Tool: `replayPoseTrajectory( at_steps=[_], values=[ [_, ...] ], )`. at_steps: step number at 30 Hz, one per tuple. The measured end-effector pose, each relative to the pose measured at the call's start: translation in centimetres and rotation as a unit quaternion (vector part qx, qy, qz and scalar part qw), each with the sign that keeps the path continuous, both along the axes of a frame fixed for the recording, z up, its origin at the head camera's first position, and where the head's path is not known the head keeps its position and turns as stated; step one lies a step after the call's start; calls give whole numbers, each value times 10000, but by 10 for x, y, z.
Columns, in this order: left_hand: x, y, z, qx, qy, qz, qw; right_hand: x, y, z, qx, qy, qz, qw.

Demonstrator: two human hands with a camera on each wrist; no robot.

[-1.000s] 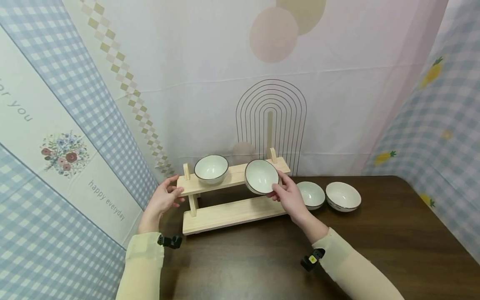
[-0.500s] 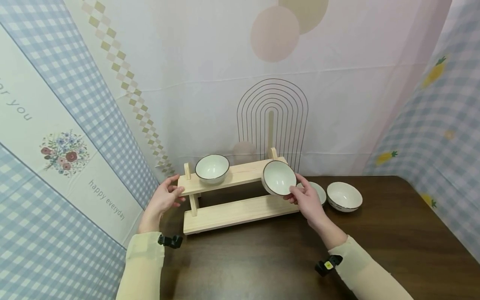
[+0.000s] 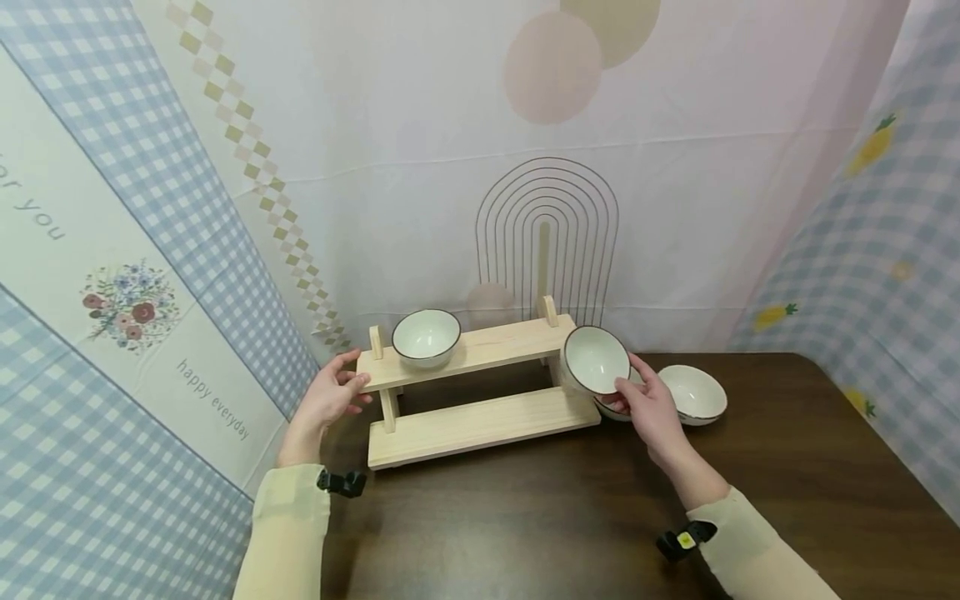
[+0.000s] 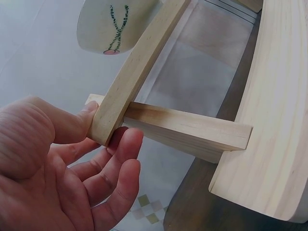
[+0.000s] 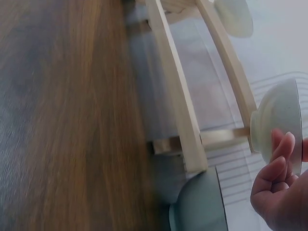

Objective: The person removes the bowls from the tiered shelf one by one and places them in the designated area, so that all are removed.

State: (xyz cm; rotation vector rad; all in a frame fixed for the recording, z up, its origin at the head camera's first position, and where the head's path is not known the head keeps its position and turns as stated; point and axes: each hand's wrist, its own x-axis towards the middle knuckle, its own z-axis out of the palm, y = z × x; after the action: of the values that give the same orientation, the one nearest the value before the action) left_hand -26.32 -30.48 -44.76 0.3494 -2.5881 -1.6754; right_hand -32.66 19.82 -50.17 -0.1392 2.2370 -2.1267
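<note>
My left hand (image 3: 328,396) pinches the left end of the upper board of a two-tier wooden rack (image 3: 498,343), thumb on top. In the left wrist view the other fingers curl loosely below that board (image 4: 139,72). My right hand (image 3: 654,412) grips the rim of a white bowl with a dark edge (image 3: 596,360), thumb at the rim and fingers underneath. This bowl is tilted, at the right end of the upper board; in the right wrist view its foot is close to the board end, and I cannot tell whether they touch. Another dark-rimmed bowl (image 3: 426,335) sits on the upper board's left part.
Behind the held bowl and right hand, a partly hidden bowl (image 3: 615,412) stands on the dark wooden table (image 3: 480,533) by the rack's right end. Right of it is a cream bowl (image 3: 697,393). A patterned cloth (image 3: 375,208) hangs behind, with checked cloths at both sides.
My right hand has carried the tilted bowl rightward, from over the upper board to its right end, now covering much of the bowl behind. The left hand stays on the rack.
</note>
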Motion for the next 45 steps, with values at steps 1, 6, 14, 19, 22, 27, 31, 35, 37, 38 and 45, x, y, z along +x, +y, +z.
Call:
replayPoseTrajectory(
  at_steps=[1,6,14,19,22,27,31,35,37,38,45],
  values=[
    [0,0,0,8,6,-5,10000,0,3,-1,18,9,-40,10000],
    [-3,2,-1,35,14,36,10000,-1,20,-8,138,28,-176,9997],
    [-2,1,-2,73,29,61,10000,1,42,-19,166,-190,-289,9993],
    [-2,1,-2,62,63,72,9999,1,52,-26,105,-267,-371,9989],
    [-2,2,-2,69,70,76,9999,2,59,-30,15,-350,-464,9983],
    [-2,2,-3,72,79,64,9999,4,68,-37,-14,-451,-586,9973],
    [-2,1,-3,76,83,70,9999,6,73,-40,16,-442,-592,9973],
    [-1,1,-3,113,63,79,9999,9,77,-41,64,-411,-573,9975],
    [0,1,-3,126,55,81,9999,10,79,-41,29,-396,-581,9975],
    [0,1,-3,125,60,83,9999,10,80,-41,29,-385,-581,9976],
    [1,3,-1,50,103,47,9999,10,90,-39,-133,-297,-580,9978]
  ],
)
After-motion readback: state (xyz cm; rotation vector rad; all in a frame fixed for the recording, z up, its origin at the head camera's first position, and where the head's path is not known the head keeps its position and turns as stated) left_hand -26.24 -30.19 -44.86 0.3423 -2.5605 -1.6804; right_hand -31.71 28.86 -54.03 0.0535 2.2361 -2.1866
